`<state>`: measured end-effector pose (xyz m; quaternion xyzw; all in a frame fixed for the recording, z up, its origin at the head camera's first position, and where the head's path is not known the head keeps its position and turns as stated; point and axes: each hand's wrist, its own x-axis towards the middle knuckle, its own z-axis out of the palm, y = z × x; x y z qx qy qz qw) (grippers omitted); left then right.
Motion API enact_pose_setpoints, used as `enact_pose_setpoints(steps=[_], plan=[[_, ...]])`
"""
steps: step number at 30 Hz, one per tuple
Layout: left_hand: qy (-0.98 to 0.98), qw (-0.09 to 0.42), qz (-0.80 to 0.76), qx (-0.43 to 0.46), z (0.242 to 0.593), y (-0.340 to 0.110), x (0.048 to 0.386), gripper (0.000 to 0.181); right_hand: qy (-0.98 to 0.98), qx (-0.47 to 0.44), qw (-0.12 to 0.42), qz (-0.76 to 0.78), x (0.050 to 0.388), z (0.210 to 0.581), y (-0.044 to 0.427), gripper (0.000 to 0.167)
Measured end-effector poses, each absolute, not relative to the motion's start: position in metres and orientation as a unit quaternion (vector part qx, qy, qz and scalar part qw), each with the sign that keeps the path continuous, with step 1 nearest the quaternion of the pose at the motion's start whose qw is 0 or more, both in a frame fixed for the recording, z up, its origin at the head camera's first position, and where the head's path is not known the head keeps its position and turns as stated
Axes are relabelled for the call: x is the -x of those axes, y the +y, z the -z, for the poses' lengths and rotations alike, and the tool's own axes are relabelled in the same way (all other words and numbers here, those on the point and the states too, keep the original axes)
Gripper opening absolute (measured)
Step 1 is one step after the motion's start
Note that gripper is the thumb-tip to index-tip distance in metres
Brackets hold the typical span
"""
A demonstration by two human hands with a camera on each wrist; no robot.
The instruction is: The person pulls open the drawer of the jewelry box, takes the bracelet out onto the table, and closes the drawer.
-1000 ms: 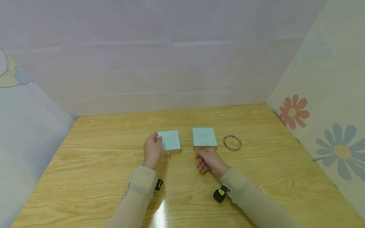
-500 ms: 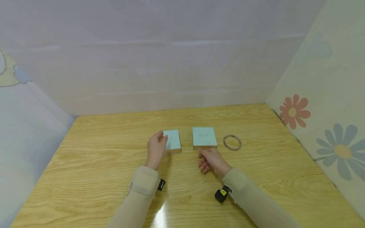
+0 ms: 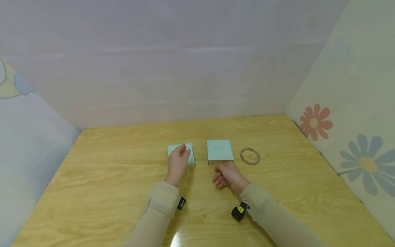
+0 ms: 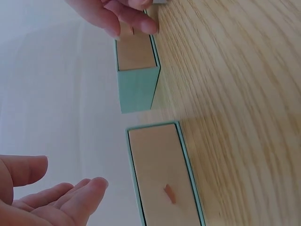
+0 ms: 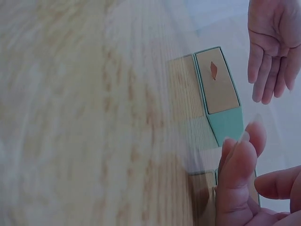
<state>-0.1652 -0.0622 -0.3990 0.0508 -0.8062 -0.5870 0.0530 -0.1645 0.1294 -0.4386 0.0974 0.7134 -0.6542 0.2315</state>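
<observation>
Above the left light-green box (image 3: pixel 173 149) hovers my left hand (image 3: pixel 178 164), with a gap between thumb and fingers. In the left wrist view, the box's beige front (image 4: pixel 155 162) carries a small reddish-brown tab (image 4: pixel 170 194); my left hand (image 4: pixel 56 197) is beside it, touching nothing. My right hand (image 3: pixel 229 175) is at the front edge of the right light-green box (image 3: pixel 219 150). The left wrist view shows its parted fingertips around that box's tab (image 4: pixel 132 31); contact cannot be told. In the right wrist view, my right hand (image 5: pixel 244 188) partly hides this box.
A thin brownish ring (image 3: pixel 250 163) lies on the wooden table (image 3: pixel 108 178), right of the right box. Pale walls stand behind and at both sides, with flowers printed on the right one. Both wrists wear small black devices.
My left hand has moved to the right, from the left box's left side to over its middle and front, covering its tab in the head view. My right hand has barely moved.
</observation>
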Motion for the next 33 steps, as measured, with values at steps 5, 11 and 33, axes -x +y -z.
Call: enact_pose_setpoints(steps=[5, 11, 33], plan=[[-0.802, 0.041, 0.594, -0.047, 0.399, -0.055, 0.167, 0.039, 0.71, -0.099, 0.228, 0.659, 0.166, 0.44, 0.127, 0.028], [-0.804, 0.025, 0.593, -0.042, 0.397, -0.049, 0.167, 0.039, 0.706, -0.11, 0.227, 0.661, 0.168, 0.442, 0.127, 0.027], [-0.817, -0.019, 0.574, -0.049, 0.401, -0.029, 0.17, 0.04, 0.694, -0.117, 0.224, 0.675, 0.174, 0.441, 0.129, 0.027]])
